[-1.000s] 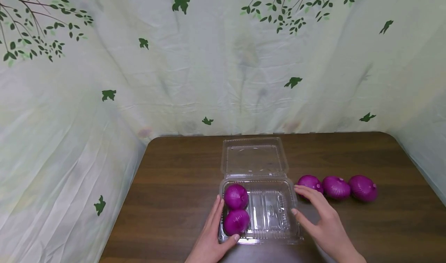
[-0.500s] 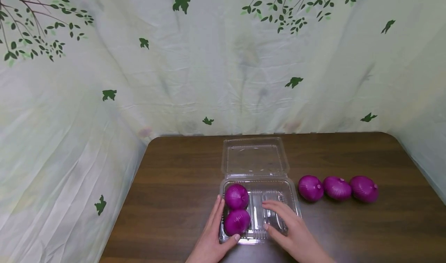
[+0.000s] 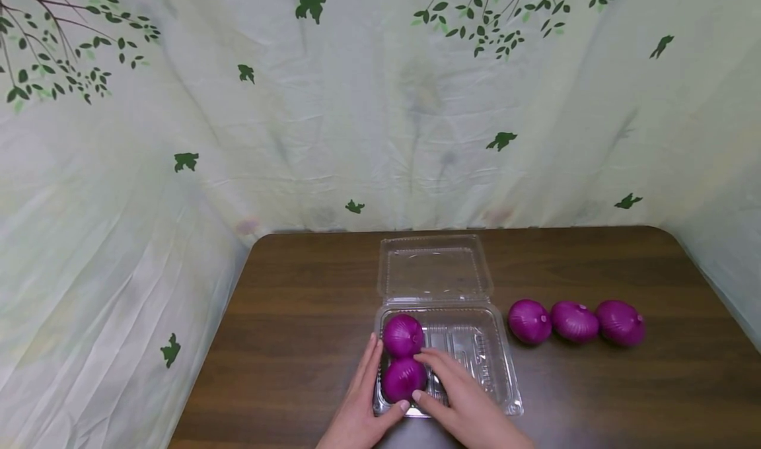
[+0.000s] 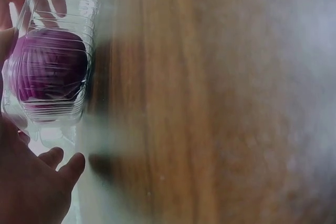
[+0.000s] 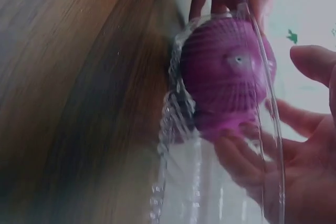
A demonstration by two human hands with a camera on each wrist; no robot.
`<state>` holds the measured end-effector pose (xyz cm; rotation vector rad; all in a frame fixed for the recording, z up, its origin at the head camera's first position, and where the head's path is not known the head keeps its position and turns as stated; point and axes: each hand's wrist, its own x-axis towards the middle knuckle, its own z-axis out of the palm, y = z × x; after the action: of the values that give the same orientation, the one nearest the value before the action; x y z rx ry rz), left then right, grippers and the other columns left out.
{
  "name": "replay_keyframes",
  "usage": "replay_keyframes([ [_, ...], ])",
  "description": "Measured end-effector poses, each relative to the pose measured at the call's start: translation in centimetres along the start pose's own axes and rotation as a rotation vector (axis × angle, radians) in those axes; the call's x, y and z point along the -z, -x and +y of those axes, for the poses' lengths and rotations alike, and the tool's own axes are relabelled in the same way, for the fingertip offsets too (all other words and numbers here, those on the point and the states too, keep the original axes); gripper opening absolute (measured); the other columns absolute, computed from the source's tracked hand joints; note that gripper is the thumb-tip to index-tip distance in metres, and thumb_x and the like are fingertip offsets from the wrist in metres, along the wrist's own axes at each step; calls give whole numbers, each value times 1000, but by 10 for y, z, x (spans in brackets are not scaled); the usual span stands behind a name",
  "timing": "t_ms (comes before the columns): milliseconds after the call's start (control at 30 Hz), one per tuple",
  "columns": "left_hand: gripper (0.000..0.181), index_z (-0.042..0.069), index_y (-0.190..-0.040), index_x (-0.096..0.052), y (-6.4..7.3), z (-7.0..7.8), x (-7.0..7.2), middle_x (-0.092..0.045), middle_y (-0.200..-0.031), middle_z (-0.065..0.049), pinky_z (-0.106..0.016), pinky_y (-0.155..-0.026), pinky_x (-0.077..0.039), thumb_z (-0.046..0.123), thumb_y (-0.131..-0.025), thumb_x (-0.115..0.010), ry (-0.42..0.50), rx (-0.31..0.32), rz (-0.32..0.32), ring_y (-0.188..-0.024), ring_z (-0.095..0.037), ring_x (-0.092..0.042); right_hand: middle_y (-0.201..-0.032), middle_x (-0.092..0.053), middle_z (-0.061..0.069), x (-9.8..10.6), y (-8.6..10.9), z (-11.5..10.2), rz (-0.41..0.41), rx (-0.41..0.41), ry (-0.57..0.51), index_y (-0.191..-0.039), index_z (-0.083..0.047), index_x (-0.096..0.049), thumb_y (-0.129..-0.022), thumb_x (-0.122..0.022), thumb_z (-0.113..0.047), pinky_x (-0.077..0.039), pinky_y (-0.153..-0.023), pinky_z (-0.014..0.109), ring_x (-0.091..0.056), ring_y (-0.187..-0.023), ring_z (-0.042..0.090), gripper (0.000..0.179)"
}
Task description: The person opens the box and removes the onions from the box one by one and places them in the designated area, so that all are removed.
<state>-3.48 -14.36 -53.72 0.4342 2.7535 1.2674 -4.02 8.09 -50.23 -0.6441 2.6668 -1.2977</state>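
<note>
A clear plastic clamshell container lies with its lid folded back. Two red onions fill its left side: a rear one and a front one. Along the container's left wall lies my left hand, fingers extended, thumb by the front corner. My right hand reaches over the tray, its fingertips at the right side of the front onion and its thumb spread from the fingers. In the right wrist view an onion shows through the plastic wall, with the right thumb apart from it.
Three more red onions, a left one, a middle one and a right one, sit in a row right of the container on the brown wooden table. A leaf-patterned white cloth hangs behind.
My right hand has moved left, from the container's right edge across the tray to the front onion. The container's right side has shifted slightly. My left hand has stayed put.
</note>
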Motion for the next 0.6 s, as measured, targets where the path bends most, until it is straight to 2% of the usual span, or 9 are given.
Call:
replay_keyframes([
  [267,97,25,-159,-15,0,-2,0,-6,-165,5,-62,-106,-34,56,-85,-68,5,8,-14,-146,-30,-21,-133,-57,-2,-8,-13,-5,-24,-87,-7,-138,-18,-53,-97,-52,-55,-49,-96,51,-57,-119,20,55],
  [433,98,22,-159,-15,1,-2,0,-5,-165,5,-59,-107,-33,56,-85,-69,2,-2,-6,-147,-28,-20,-114,-65,-2,-12,-20,-7,-34,-160,-57,-134,-17,-54,-93,-54,-60,-55,-80,40,-63,-98,14,59],
  [600,98,23,-159,-15,0,-1,0,-5,-165,6,-59,-108,-32,57,-85,-69,8,-3,-2,-147,-27,-19,-92,-67,-5,-16,-24,-9,1,-214,-78,-123,-19,-54,-87,-64,-58,-52,-64,31,-61,-79,8,54],
])
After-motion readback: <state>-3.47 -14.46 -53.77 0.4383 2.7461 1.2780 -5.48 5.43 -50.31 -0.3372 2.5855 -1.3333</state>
